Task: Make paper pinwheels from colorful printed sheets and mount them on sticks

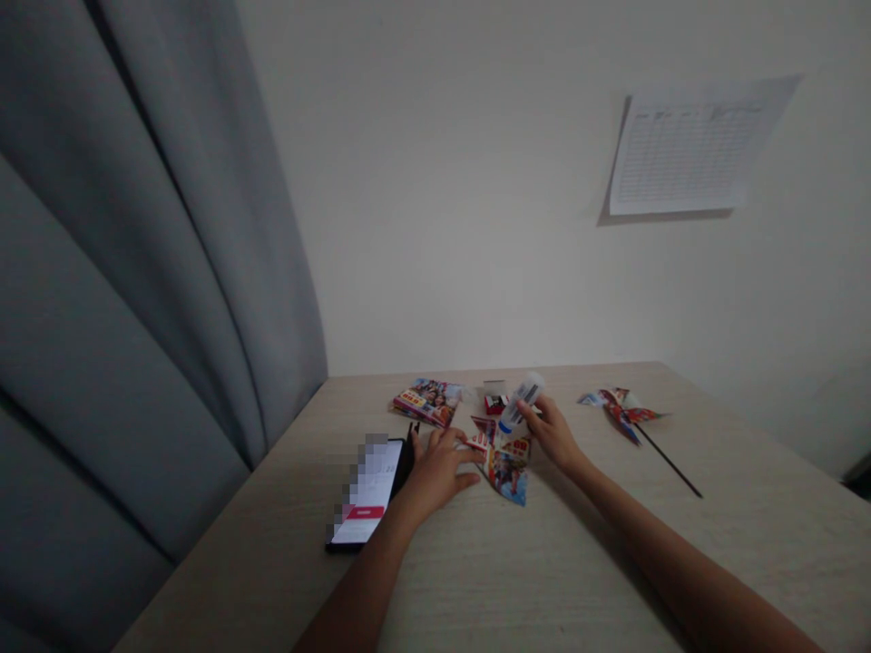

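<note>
My right hand point(552, 433) grips a clear glue bottle point(523, 404) with a label, tilted so that its blue end points down at a colourful printed paper pinwheel point(509, 467). Whether the blue end touches the paper, I cannot tell. Fingers apart, my left hand point(442, 467) rests at the left edge of that pinwheel and covers a small part of it. Just behind the bottle sits a small red box point(495, 404).
A stack of printed cards point(428, 401) lies at the back left. Left of my left hand is a phone point(371, 494), its screen lit. To the right lies a pinwheel on a black stick point(670, 461). A grey curtain point(170, 227) hangs along the table's left side.
</note>
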### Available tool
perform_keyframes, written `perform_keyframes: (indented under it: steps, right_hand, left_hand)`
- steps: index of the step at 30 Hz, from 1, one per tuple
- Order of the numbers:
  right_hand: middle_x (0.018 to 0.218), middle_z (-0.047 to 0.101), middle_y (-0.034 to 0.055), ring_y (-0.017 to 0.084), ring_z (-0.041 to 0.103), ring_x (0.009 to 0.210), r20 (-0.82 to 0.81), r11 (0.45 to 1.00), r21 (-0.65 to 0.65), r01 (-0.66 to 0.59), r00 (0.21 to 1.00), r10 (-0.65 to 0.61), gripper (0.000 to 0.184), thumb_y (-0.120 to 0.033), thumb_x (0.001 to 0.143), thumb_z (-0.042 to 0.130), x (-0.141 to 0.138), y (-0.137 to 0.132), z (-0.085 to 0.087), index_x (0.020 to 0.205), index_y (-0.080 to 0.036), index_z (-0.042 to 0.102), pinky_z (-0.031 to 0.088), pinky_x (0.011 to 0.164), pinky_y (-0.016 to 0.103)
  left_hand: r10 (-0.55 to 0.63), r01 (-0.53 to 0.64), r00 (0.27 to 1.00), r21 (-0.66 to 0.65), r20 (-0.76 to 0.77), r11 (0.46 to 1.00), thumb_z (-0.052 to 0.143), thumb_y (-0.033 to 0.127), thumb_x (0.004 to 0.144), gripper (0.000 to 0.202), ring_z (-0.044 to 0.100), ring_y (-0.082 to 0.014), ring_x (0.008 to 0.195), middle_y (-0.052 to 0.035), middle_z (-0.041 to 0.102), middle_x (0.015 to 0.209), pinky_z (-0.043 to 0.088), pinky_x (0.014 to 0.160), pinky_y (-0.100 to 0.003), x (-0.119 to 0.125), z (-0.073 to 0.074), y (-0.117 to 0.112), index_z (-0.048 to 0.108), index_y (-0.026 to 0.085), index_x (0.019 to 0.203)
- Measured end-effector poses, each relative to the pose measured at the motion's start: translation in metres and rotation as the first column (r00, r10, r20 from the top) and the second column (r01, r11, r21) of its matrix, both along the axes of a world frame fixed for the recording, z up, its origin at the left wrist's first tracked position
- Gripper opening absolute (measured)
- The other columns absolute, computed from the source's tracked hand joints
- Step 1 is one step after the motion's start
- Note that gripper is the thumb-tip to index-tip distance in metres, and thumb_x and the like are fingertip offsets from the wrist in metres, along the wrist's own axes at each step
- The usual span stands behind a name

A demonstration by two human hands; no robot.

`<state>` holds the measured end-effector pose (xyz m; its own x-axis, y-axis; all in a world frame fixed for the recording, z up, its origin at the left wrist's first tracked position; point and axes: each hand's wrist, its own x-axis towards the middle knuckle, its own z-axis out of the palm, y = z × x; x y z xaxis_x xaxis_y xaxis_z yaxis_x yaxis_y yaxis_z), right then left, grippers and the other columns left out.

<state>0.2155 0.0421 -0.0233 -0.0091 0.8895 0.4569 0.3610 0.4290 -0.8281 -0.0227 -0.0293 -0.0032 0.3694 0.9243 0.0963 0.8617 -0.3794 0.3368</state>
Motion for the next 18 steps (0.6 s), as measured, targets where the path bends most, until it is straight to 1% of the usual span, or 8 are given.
perform_keyframes:
  steps: [2, 4, 6, 7, 10, 14, 16, 18]
  right_hand:
    - [0.091, 0.068, 0.0065, 0.022, 0.063, 0.081, -0.064, 0.998, -0.058, -0.029, 0.998, 0.026, 0.054, -0.059, 0.087, 0.052, 0.000, -0.001, 0.002, 0.120, -0.017, 0.057, 0.052, 0.070, 0.033]
    - [0.078, 0.066, 0.0010, 0.019, 0.061, 0.067, -0.092, 0.996, -0.087, 0.022, 0.995, -0.030, 0.072, -0.056, 0.085, 0.055, 0.000, -0.003, 0.005, 0.142, -0.016, 0.037, 0.048, 0.060, 0.028]
    - [0.069, 0.062, -0.0039, 0.017, 0.059, 0.058, -0.070, 0.993, -0.095, 0.067, 0.995, -0.074, 0.083, -0.054, 0.085, 0.057, 0.001, -0.005, 0.007, 0.151, -0.018, 0.021, 0.045, 0.054, 0.025]
    - [0.067, 0.061, -0.0049, 0.016, 0.058, 0.057, -0.050, 0.993, -0.096, 0.065, 0.996, -0.070, 0.083, -0.053, 0.085, 0.056, 0.001, -0.006, 0.007, 0.152, -0.020, 0.021, 0.044, 0.053, 0.024]
    - [0.066, 0.061, -0.0045, 0.016, 0.058, 0.057, 0.009, 0.996, -0.089, 0.031, 0.999, -0.031, 0.064, -0.051, 0.087, 0.053, 0.004, -0.006, 0.009, 0.144, -0.024, 0.039, 0.044, 0.054, 0.024]
    - [0.071, 0.065, -0.0006, 0.018, 0.060, 0.062, 0.077, 0.996, -0.084, 0.015, 0.997, -0.008, 0.042, -0.051, 0.090, 0.047, 0.010, -0.003, 0.009, 0.120, -0.025, 0.062, 0.048, 0.058, 0.027]
    - [0.075, 0.067, 0.0015, 0.019, 0.062, 0.068, 0.100, 0.996, -0.084, -0.015, 0.995, 0.023, 0.039, -0.048, 0.090, 0.046, 0.012, -0.001, 0.008, 0.115, -0.025, 0.066, 0.050, 0.064, 0.029]
    - [0.082, 0.069, 0.0029, 0.021, 0.063, 0.075, 0.110, 0.995, -0.078, -0.067, 0.991, 0.075, 0.041, -0.039, 0.090, 0.044, 0.015, 0.000, 0.005, 0.124, -0.024, 0.063, 0.052, 0.070, 0.031]
  left_hand:
    - [0.004, -0.004, 1.000, -0.018, -0.004, 1.000, 0.073, 0.040, 0.081, 0.033, 0.038, -0.0319, 0.132, -0.0004, 0.052, 0.134, -0.005, 0.108, -0.075, 0.000, 0.002, 0.000, 0.068, 0.047, 0.113]
    - [0.005, -0.005, 1.000, -0.033, -0.008, 0.999, 0.072, 0.042, 0.081, 0.034, 0.037, -0.0319, 0.132, -0.0006, 0.052, 0.135, -0.005, 0.108, -0.074, 0.001, 0.003, -0.001, 0.068, 0.046, 0.115]
    - [0.004, -0.004, 1.000, -0.044, -0.015, 0.999, 0.071, 0.043, 0.082, 0.036, 0.036, -0.0323, 0.132, -0.0009, 0.052, 0.136, -0.005, 0.109, -0.073, 0.001, 0.003, -0.001, 0.066, 0.046, 0.117]
    - [0.005, -0.006, 1.000, -0.045, -0.016, 0.999, 0.071, 0.043, 0.082, 0.037, 0.036, -0.0325, 0.133, -0.0009, 0.051, 0.136, -0.005, 0.109, -0.073, 0.001, 0.003, -0.001, 0.066, 0.046, 0.118]
    - [0.007, -0.008, 1.000, -0.042, -0.017, 0.999, 0.071, 0.043, 0.082, 0.036, 0.035, -0.0334, 0.133, -0.0008, 0.052, 0.137, -0.005, 0.109, -0.074, 0.000, 0.005, -0.002, 0.067, 0.047, 0.117]
    - [0.012, -0.013, 1.000, -0.059, -0.011, 0.998, 0.072, 0.042, 0.081, 0.034, 0.036, -0.0338, 0.133, -0.0004, 0.054, 0.136, -0.004, 0.107, -0.076, -0.003, 0.008, -0.003, 0.068, 0.048, 0.114]
    - [0.009, -0.010, 1.000, -0.073, -0.013, 0.997, 0.073, 0.042, 0.080, 0.033, 0.036, -0.0339, 0.134, 0.0007, 0.054, 0.136, -0.004, 0.106, -0.077, -0.005, 0.010, -0.003, 0.068, 0.050, 0.112]
    - [0.001, -0.002, 1.000, -0.089, -0.012, 0.996, 0.073, 0.043, 0.080, 0.034, 0.035, -0.0345, 0.134, 0.0019, 0.053, 0.137, -0.004, 0.105, -0.078, -0.007, 0.013, -0.003, 0.068, 0.051, 0.112]
